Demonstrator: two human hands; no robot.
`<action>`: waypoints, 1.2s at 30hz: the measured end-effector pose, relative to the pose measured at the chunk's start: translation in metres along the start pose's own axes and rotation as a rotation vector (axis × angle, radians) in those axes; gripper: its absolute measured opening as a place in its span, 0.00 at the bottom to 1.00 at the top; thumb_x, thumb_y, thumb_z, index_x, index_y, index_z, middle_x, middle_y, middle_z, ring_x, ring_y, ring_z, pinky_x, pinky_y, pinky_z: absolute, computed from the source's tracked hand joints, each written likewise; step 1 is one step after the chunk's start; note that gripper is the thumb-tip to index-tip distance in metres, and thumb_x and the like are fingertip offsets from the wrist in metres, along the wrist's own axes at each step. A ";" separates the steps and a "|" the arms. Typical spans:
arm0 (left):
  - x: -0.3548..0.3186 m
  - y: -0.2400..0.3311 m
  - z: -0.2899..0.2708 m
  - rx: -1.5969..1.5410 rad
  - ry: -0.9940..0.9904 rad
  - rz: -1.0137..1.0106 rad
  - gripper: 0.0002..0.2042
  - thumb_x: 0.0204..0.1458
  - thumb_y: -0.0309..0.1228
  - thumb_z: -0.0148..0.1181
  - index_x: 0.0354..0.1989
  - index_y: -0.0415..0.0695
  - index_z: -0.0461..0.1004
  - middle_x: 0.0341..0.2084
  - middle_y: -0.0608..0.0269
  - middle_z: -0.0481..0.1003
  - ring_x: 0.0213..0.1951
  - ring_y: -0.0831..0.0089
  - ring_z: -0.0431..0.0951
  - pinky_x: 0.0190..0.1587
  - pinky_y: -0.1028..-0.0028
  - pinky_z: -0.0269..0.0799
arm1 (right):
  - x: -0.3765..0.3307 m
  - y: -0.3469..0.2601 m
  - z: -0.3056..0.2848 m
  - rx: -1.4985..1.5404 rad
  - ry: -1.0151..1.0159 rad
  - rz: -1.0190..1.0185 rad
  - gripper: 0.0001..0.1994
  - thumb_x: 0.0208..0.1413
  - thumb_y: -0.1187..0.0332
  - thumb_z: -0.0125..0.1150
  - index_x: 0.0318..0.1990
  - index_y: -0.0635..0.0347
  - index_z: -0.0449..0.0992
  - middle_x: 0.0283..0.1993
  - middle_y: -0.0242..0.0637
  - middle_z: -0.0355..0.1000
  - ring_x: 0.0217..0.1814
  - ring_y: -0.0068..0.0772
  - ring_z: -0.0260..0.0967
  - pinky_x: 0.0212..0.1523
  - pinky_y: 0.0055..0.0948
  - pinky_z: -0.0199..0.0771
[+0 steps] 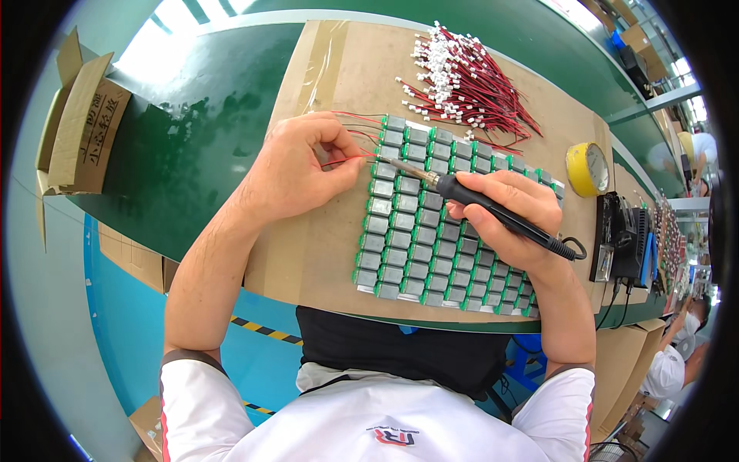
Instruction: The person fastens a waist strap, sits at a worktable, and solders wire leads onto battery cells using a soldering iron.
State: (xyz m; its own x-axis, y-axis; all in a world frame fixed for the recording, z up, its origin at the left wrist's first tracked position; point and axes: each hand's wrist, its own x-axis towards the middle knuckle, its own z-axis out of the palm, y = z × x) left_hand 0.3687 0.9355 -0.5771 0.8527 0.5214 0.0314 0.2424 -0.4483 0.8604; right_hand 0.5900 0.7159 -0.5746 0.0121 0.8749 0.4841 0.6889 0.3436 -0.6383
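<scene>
My right hand (pixel 509 212) grips a black-handled soldering iron (pixel 493 206), its metal tip pointing left at the left edge of a grid of grey battery cells with green circuit boards (pixel 419 235). Between the thumb and fingers of my left hand (pixel 312 165) is a thin red wire (pixel 354 159), its end close to the iron's tip at one cell's green edge. Whether tip and wire touch, I cannot make out. Red and black wires stick out leftward from the top cells in the left column.
Beyond the grid lies a pile of red and black wires with white connectors (pixel 469 81). A yellow tape roll (pixel 586 169) and a black soldering station (pixel 627 242) stand at right. Brown cardboard (pixel 296 254) covers the green table (pixel 181 146); an open carton (pixel 88 127) sits far left.
</scene>
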 end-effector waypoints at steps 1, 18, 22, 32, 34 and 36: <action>0.000 0.000 0.000 0.000 0.001 0.001 0.05 0.50 0.24 0.69 0.30 0.34 0.81 0.29 0.60 0.81 0.31 0.75 0.80 0.36 0.74 0.77 | 0.000 -0.001 -0.001 -0.001 0.000 -0.001 0.17 0.56 0.80 0.66 0.54 0.75 0.81 0.36 0.45 0.84 0.36 0.35 0.84 0.36 0.28 0.83; -0.002 -0.001 0.000 -0.012 -0.013 0.000 0.05 0.52 0.24 0.69 0.33 0.35 0.83 0.31 0.61 0.83 0.33 0.74 0.82 0.38 0.73 0.80 | 0.046 -0.012 0.023 -0.081 0.041 -0.068 0.12 0.60 0.82 0.67 0.49 0.62 0.83 0.35 0.41 0.79 0.34 0.31 0.80 0.35 0.31 0.78; 0.000 -0.001 0.000 0.005 -0.009 0.013 0.05 0.52 0.24 0.69 0.33 0.35 0.83 0.31 0.60 0.83 0.33 0.74 0.82 0.39 0.72 0.80 | 0.061 -0.003 0.044 -0.133 0.079 -0.155 0.12 0.55 0.81 0.72 0.46 0.60 0.83 0.35 0.41 0.78 0.34 0.39 0.77 0.35 0.32 0.78; 0.000 -0.003 -0.001 -0.009 -0.010 0.042 0.06 0.52 0.25 0.70 0.33 0.35 0.82 0.31 0.59 0.83 0.33 0.72 0.83 0.39 0.72 0.81 | 0.068 0.006 0.060 -0.119 0.076 -0.189 0.13 0.53 0.81 0.71 0.46 0.60 0.83 0.36 0.42 0.79 0.35 0.40 0.79 0.35 0.34 0.80; -0.001 -0.003 -0.001 -0.012 -0.011 0.033 0.06 0.52 0.25 0.70 0.33 0.35 0.82 0.31 0.59 0.82 0.33 0.72 0.83 0.40 0.72 0.81 | 0.068 0.006 0.060 -0.121 0.073 -0.194 0.14 0.52 0.82 0.71 0.46 0.59 0.83 0.36 0.41 0.79 0.35 0.40 0.79 0.35 0.34 0.80; -0.001 -0.004 -0.001 0.004 -0.011 0.021 0.06 0.52 0.25 0.70 0.34 0.34 0.82 0.31 0.59 0.82 0.33 0.72 0.83 0.39 0.72 0.81 | 0.069 0.006 0.061 -0.121 0.076 -0.202 0.14 0.52 0.82 0.71 0.46 0.59 0.83 0.35 0.41 0.79 0.34 0.40 0.79 0.35 0.34 0.80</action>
State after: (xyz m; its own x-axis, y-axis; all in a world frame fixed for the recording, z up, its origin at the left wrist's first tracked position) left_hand 0.3663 0.9375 -0.5801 0.8628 0.5036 0.0437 0.2264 -0.4622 0.8574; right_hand 0.5505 0.7989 -0.5820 -0.0838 0.7628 0.6412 0.7644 0.4620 -0.4497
